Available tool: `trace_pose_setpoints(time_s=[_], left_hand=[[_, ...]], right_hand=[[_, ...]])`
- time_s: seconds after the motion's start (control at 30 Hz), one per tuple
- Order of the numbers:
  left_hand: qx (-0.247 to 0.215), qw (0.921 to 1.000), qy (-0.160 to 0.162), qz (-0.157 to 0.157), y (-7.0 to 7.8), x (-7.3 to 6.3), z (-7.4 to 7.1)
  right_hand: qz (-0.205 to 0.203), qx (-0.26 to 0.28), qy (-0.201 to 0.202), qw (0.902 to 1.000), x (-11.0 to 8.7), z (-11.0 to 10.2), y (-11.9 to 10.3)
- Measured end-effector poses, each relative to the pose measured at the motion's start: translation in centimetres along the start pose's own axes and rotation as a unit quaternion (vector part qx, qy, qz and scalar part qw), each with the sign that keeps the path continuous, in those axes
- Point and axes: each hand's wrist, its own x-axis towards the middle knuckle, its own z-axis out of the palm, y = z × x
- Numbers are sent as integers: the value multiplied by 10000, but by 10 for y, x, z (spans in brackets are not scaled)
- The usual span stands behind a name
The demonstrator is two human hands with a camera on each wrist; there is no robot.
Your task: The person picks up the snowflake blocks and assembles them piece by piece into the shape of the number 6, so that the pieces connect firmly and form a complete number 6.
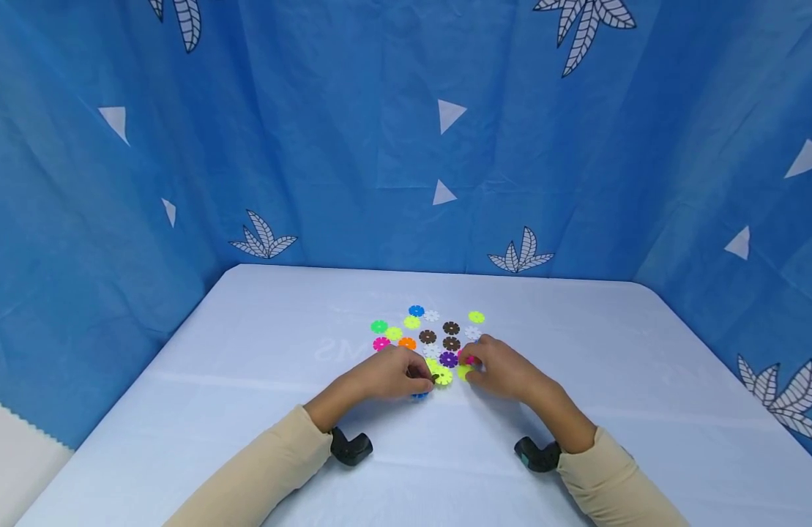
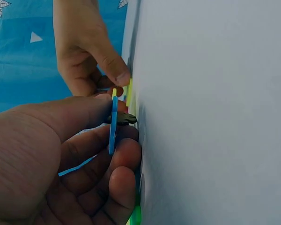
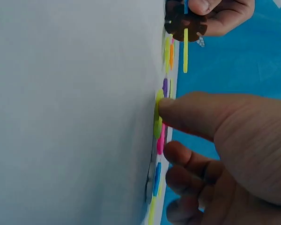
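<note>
Low over the table, my left hand [image 1: 400, 372] grips a small joined cluster of notched plastic discs. A blue disc [image 2: 113, 126] stands edge-on at the thumb, a brown disc [image 3: 186, 24] crosses it, and a yellow disc [image 3: 185, 51] juts from the brown one. To the right, my right hand [image 1: 501, 366] has its thumb on a loose yellow-green disc [image 3: 158, 115] and its index finger curled in at the disc's edge. Beside that disc lie a pink disc [image 3: 160, 140] and a purple disc [image 1: 448, 359].
Beyond the hands, loose discs lie spread on the white table [image 1: 261, 322], among them a green disc [image 1: 379, 326], an orange disc [image 1: 407, 343], a blue disc [image 1: 416, 311] and several brown ones. A blue patterned curtain [image 1: 353, 146] hangs around the back and sides.
</note>
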Motion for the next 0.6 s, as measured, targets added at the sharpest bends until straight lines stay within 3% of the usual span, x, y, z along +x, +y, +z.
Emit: trace_pose_setpoints(time_s=[0.37,0.6], left_hand=[[-9,10000,38,36,-2,2,1],[0,10000,45,24,-1,3,3]], right_hand=[[-408,-223,-234,9986,-4,-6,3],[-581,239,-399,9972,-5,-9,5]])
